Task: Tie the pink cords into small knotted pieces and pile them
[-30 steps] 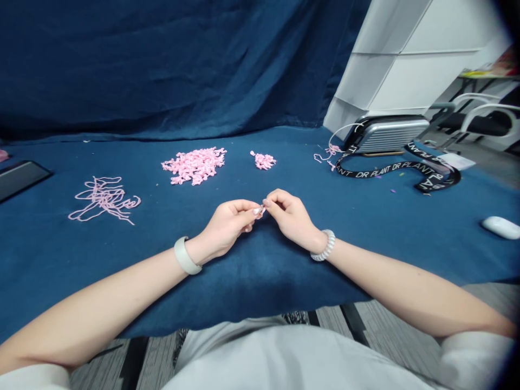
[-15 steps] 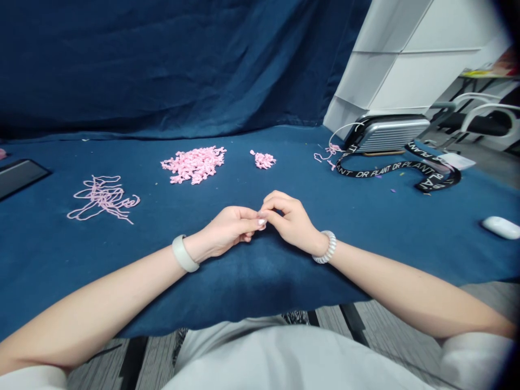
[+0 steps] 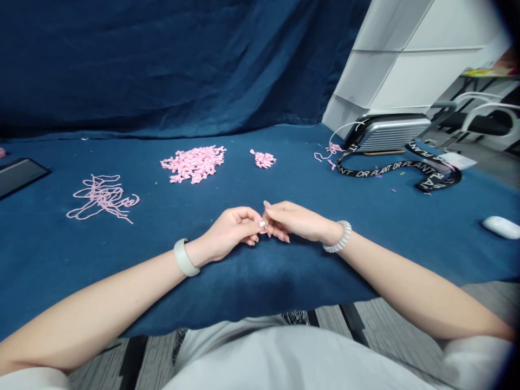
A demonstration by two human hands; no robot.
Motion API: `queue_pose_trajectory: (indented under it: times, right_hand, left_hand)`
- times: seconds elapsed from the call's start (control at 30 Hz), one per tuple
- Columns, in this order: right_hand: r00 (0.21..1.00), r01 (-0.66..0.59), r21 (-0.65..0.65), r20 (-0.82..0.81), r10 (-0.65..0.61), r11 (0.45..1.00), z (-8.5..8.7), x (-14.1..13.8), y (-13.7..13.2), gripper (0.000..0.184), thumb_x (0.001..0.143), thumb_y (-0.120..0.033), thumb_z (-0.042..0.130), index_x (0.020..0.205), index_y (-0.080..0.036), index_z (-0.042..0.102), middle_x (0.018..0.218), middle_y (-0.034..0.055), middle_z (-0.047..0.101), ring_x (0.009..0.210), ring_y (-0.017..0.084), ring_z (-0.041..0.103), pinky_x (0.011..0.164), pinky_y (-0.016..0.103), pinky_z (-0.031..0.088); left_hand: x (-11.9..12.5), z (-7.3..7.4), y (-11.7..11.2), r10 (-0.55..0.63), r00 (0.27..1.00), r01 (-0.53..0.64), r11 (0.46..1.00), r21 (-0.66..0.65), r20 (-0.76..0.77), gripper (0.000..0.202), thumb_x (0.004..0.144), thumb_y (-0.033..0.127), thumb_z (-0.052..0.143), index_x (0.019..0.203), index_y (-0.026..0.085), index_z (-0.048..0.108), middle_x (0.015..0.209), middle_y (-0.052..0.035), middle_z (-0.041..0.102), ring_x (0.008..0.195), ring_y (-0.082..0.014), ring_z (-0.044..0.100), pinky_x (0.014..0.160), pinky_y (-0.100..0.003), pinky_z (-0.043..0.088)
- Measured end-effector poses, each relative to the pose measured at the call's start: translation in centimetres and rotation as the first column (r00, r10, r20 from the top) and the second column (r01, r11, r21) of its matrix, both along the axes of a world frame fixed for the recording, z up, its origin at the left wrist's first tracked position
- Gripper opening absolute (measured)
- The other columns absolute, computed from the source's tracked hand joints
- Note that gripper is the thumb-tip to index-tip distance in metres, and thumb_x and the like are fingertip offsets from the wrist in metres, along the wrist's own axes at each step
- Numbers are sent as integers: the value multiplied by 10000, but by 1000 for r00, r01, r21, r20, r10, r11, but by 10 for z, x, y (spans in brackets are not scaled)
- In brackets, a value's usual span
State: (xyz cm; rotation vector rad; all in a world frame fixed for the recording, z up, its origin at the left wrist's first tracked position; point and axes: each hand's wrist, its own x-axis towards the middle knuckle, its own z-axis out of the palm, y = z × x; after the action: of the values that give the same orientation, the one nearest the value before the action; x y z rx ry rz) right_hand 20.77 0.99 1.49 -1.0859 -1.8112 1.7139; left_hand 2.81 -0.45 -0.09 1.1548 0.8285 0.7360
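My left hand (image 3: 231, 232) and my right hand (image 3: 293, 221) meet fingertip to fingertip low over the blue cloth-covered table (image 3: 365, 233), near its front edge. Both hands are closed in a pinch; whatever is between the fingertips is too small to make out. Farther back lie a large heap of small pink knotted pieces (image 3: 194, 163) and a small heap of the same pieces (image 3: 263, 158). A loose tangle of pink cord (image 3: 103, 197) lies to the left.
A black lanyard with white lettering (image 3: 400, 169) and a silver ribbed case (image 3: 388, 133) sit at the back right, below a white cabinet (image 3: 400, 54). A white mouse (image 3: 500, 227) is at the right edge, a dark flat object (image 3: 18, 174) at the left edge.
Both hands have sunk closer to the cloth. My right hand has flattened and its wrist has swung out to the right; the fingertips stay together.
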Motion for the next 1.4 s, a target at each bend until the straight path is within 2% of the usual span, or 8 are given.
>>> queue_pose_trajectory:
  times: [0.13, 0.4, 0.57, 0.77, 1.0, 1.13, 1.23, 1.4]
  right_hand:
    - [997, -71, -100, -45, 66, 993, 1, -2, -2, 450, 837, -530, 495, 660, -120, 542, 474, -36, 486, 388, 43, 401, 381, 175, 303]
    - [992, -12, -209, -124, -14, 978, -1, 4, 2, 334, 793, -431, 610, 681, -136, 500, 478, -59, 474, 414, 36, 418, 410, 158, 306]
    - [990, -12, -206, -139, -17, 979, -2, 3, 3, 343, 793, -440, 608, 677, -132, 513, 492, -52, 493, 416, 39, 426, 421, 164, 328]
    - [999, 11, -201, -29, -18, 980, 2, 2, 0, 481, 847, -554, 461, 618, -135, 522, 438, -32, 486, 363, 55, 417, 361, 174, 312]
    - [996, -83, -121, -38, 79, 989, 2, 4, -1, 432, 807, -543, 524, 652, -140, 517, 510, -44, 467, 414, 47, 393, 396, 169, 343]
    - [997, -60, 49, 57, 58, 997, 8, 7, -1, 361, 823, -479, 523, 679, -148, 527, 550, -39, 464, 463, 60, 416, 428, 177, 355]
    - [987, -63, 225, 157, 28, 972, 17, 12, -3, 260, 841, -368, 510, 719, -147, 569, 581, -26, 499, 506, 73, 443, 473, 192, 373]
    - [970, -112, 527, 244, -23, 842, 25, 17, -9, 99, 763, -153, 549, 751, -150, 647, 742, 13, 623, 635, 99, 528, 586, 219, 406]
  left_hand:
    - [-1, -3, 0, -8, 1000, 9, 998, 64, -15, 195, 726, 271, 699, 729, 124, 572, 654, -3, 616, 496, -49, 512, 476, -170, 428]
    - [1, 0, -2, 54, 999, -54, 998, 13, 4, 216, 709, 290, 710, 717, 134, 561, 658, 4, 616, 462, -45, 505, 436, -164, 410]
    - [1, 0, -2, 54, 998, -53, 997, 52, -23, 217, 712, 301, 703, 713, 136, 562, 633, 8, 614, 462, -46, 511, 436, -160, 415]
    - [3, 3, -11, 50, 979, -7, 977, 213, -199, 215, 744, 334, 667, 731, 147, 562, 510, 29, 572, 420, -66, 509, 391, -160, 421]
    - [3, 4, -20, 87, 961, -1, 951, 308, -263, 158, 772, 302, 632, 748, 150, 596, 606, 3, 605, 485, -85, 563, 397, -165, 463]
    - [3, 2, -22, 113, 950, 7, 925, 380, -292, 141, 778, 290, 624, 750, 152, 633, 615, -11, 618, 499, -98, 579, 419, -179, 481]
    - [3, 2, -24, 129, 940, 15, 910, 415, -316, 148, 779, 298, 625, 742, 158, 654, 613, -17, 633, 501, -102, 588, 449, -188, 490]
    - [3, 0, -25, 159, 932, 13, 884, 468, -326, 129, 771, 287, 637, 748, 167, 680, 633, -21, 658, 509, -109, 603, 494, -203, 496]
